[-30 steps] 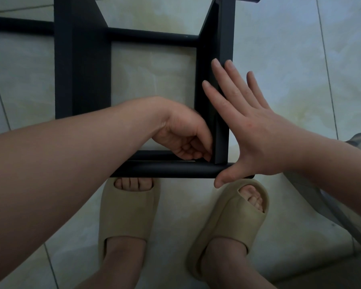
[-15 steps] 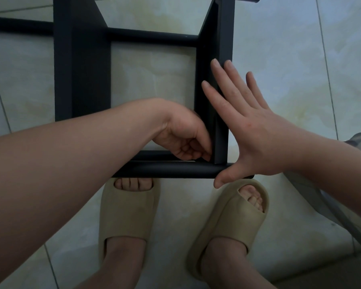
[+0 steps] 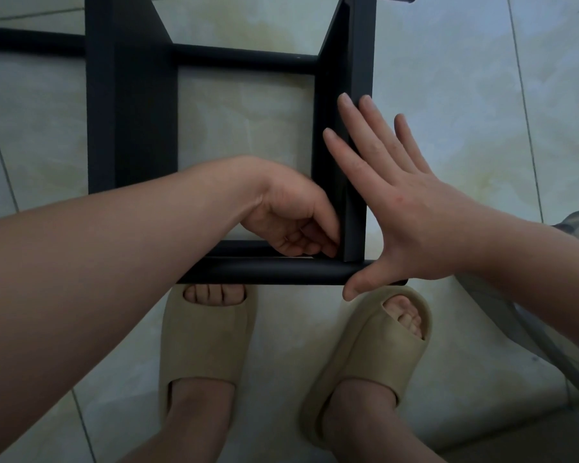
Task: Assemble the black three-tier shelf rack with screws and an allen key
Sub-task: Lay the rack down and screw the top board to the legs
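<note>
The black shelf rack [image 3: 131, 128] lies on the tiled floor in front of my feet, with two flat boards joined by round tubes. My left hand [image 3: 291, 215] is inside the frame at the corner where the right board [image 3: 360, 45] meets the front tube [image 3: 264, 272]. Its fingers curl against the board's inner face, and anything between them is hidden. My right hand [image 3: 398, 208] presses flat on the outer side of that board with straight, spread fingers, its thumb resting on the tube's end. No screw or allen key is visible.
My feet in beige slippers [image 3: 204, 335] stand just in front of the front tube. A grey object [image 3: 575, 228] lies on the floor at the right edge. Pale floor tiles surround the rack.
</note>
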Tool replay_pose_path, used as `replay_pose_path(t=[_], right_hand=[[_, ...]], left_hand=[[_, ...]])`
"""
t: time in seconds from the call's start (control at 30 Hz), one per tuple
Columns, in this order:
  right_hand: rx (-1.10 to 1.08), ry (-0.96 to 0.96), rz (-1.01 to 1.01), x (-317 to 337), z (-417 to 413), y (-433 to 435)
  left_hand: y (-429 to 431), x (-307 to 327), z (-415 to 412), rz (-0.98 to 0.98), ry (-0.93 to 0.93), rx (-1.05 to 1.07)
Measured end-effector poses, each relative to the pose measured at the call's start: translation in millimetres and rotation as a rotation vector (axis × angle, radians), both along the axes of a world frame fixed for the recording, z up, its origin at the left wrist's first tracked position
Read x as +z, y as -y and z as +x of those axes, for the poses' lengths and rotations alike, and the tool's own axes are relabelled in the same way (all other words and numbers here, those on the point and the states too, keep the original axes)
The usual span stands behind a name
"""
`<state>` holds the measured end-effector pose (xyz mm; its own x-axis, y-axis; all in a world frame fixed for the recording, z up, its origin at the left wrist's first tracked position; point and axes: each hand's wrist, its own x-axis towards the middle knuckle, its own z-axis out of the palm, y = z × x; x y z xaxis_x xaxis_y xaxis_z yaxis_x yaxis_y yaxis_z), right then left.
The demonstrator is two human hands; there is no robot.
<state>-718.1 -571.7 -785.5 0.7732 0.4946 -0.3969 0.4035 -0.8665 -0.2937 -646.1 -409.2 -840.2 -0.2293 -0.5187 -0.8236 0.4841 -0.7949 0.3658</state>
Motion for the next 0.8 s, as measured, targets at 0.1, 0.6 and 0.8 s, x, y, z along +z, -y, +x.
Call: replay_pose_path(t=[0.1, 0.6, 0.8], right_hand=[[-0.001, -0.003, 0.001, 0.5, 0.3, 0.0], [-0.001, -0.006, 0.0, 0.7, 0.1, -0.4], [-0.004, -0.003, 0.003, -0.5, 0.0, -0.1]], left_hand=[[0.6, -0.7, -0.3, -0.001, -0.003, 0.002], [0.1, 0.1, -1.0, -0.012, 0.008, 0.026], [1.5, 0.6, -0.9, -0.02, 0.016, 0.053]])
